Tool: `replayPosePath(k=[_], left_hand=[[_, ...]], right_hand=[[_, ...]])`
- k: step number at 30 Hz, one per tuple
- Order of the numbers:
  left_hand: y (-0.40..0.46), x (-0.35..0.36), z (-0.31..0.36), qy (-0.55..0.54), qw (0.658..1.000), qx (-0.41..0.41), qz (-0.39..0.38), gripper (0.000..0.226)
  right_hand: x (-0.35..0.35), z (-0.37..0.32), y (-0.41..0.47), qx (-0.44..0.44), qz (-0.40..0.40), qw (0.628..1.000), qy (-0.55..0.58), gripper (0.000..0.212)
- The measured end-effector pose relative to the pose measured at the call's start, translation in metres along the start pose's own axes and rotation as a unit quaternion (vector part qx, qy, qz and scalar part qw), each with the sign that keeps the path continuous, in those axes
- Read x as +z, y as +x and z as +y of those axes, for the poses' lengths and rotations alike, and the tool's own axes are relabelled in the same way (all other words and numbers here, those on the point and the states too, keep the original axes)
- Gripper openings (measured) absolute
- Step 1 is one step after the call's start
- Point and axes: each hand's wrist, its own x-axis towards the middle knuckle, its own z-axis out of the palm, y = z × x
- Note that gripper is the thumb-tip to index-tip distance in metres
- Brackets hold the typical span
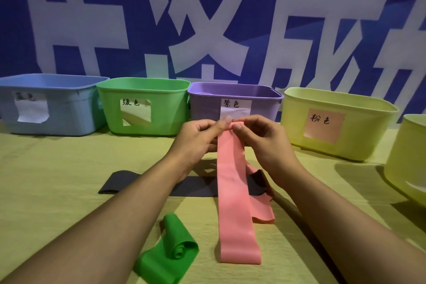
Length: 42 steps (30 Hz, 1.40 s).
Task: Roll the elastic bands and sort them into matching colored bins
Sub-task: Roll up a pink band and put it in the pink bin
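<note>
Both hands pinch the top end of a pink band (231,182): the left hand (198,138) and the right hand (262,138) meet fingertip to fingertip, curled on its small rolled edge, just in front of the purple bin (265,97). The band hangs down from them, its lower end lying on the yellow-covered counter (57,180). A black band (196,188) lies flat beneath the forearms, and a partly rolled green band (170,253) sits near the left forearm. Blue (69,104), green (166,108) and pink-labelled yellow bins (359,127) line the back.
</note>
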Motion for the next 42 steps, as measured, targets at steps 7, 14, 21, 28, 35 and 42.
replayPosePath(k=[7,14,21,28,35,42], left_hand=[[0.0027,-0.0014,-0.0044,0.021,1.000,0.001,0.019,0.038],[0.0029,-0.0017,-0.0038,0.005,1.000,0.009,0.022,0.027],[0.0020,-0.0003,-0.0019,-0.010,1.000,0.024,0.018,0.018],[0.0018,-0.0010,-0.0034,-0.016,0.999,0.035,0.001,0.011],[0.0022,-0.0021,-0.0037,-0.004,0.999,0.044,-0.008,0.016],[0.0031,-0.0037,-0.0045,-0.009,0.999,0.047,-0.006,0.022]], right_hand=[[-0.0007,-0.0004,-0.0006,-0.008,-0.012,1.000,0.014,0.019],[0.0028,-0.0019,-0.0010,0.055,-0.017,0.998,0.038,0.032],[0.0028,-0.0052,-0.0006,0.128,0.009,0.992,0.009,0.063],[0.0033,-0.0063,-0.0017,0.107,0.002,0.994,-0.016,0.046],[0.0010,-0.0033,-0.0020,0.087,-0.001,0.996,-0.007,0.036],[0.0000,0.0028,0.0008,0.068,-0.013,0.998,-0.007,0.025]])
